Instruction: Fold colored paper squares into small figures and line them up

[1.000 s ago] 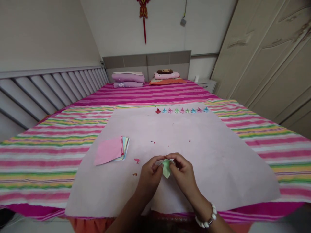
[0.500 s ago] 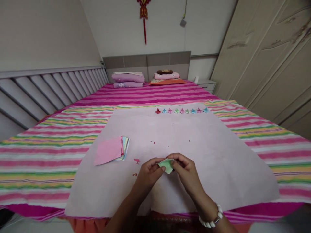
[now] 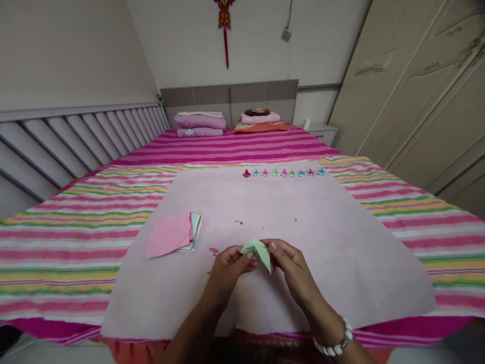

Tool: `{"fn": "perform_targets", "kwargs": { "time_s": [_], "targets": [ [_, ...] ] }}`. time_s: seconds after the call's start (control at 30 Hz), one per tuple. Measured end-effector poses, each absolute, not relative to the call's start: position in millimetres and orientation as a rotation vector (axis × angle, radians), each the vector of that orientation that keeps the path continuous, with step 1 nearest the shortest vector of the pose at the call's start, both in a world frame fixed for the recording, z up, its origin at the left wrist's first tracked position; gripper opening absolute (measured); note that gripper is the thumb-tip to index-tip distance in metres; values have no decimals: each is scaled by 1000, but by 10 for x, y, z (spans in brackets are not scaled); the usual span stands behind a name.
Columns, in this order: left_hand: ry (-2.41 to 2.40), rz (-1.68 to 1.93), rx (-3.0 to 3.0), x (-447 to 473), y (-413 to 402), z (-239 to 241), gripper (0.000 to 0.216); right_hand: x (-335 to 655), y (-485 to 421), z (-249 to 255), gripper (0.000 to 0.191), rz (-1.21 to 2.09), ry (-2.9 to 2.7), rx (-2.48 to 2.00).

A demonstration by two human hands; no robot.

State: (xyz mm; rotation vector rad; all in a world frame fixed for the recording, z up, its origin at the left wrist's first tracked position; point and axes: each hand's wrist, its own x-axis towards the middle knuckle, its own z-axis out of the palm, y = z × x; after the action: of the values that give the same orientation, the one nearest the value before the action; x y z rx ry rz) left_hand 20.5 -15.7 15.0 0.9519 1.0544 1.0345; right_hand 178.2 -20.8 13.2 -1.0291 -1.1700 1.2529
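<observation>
A partly folded piece of light green origami paper (image 3: 259, 248) is held between my two hands, above the near middle of a pale sheet (image 3: 212, 197). My left hand (image 3: 229, 268) pinches its left side, thumb on top. On the right side, my right hand (image 3: 287, 260) grips the paper's edge between thumb and fingers; a white bracelet (image 3: 335, 346) circles that wrist. The paper has several creased flaps, with one point directed down toward me. Fingers partly hide its underside.
Left of my hands lies a stack of coloured paper (image 3: 170, 235), pink on top. Several small folded paper figures (image 3: 284, 173) stand in a row along the sheet's far edge. Pink scraps (image 3: 213, 251) and a small red-tipped pin-like piece (image 3: 238, 222) lie on the sheet, which covers a striped bed (image 3: 83, 242).
The green paper has gone from a flat, face-on diamond to a tilted shape with flaps standing out. My left hand has shifted slightly left, and both hands have changed their hold.
</observation>
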Motion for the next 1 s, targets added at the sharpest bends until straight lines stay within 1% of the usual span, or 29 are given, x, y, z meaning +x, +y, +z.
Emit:
{"fn": "perform_targets", "kwargs": {
  "time_s": [0.07, 0.23, 0.4, 0.53, 0.77, 0.83, 0.93, 1.0],
  "targets": [
    [1061, 1035, 931, 207, -162, 155, 25, 1784, -214, 112, 37, 1274, -1129, -1026],
    [1095, 1056, 915, 199, -181, 158, 26, 1784, -239, 70, 31, 1353, -1099, -1034],
    [1125, 1060, 922, 203, -181, 145, 27, 1755, -241, 74, 34, 1405, -1054, -1010],
    [1114, 1040, 919, 225, -194, 166, 27, 1738, -229, 53, 30, 1418, -1040, -1005],
    [1085, 971, 1040, 222, -185, 196, 29, 1742, -227, 35, 30, 1427, -1027, -1021],
    [1085, 977, 1048, 227, -177, 200, 35, 1736, -228, 45, 29, 1438, -1028, -1026],
    [1102, 1045, 1049, 241, -176, 203, 55, 1718, -228, 55, 27, 1458, -1026, -1025],
    [1122, 1080, 1090, 245, -180, 198, 58, 1707, -229, 58, 27, 1467, -1025, -1030]
  ]
}}
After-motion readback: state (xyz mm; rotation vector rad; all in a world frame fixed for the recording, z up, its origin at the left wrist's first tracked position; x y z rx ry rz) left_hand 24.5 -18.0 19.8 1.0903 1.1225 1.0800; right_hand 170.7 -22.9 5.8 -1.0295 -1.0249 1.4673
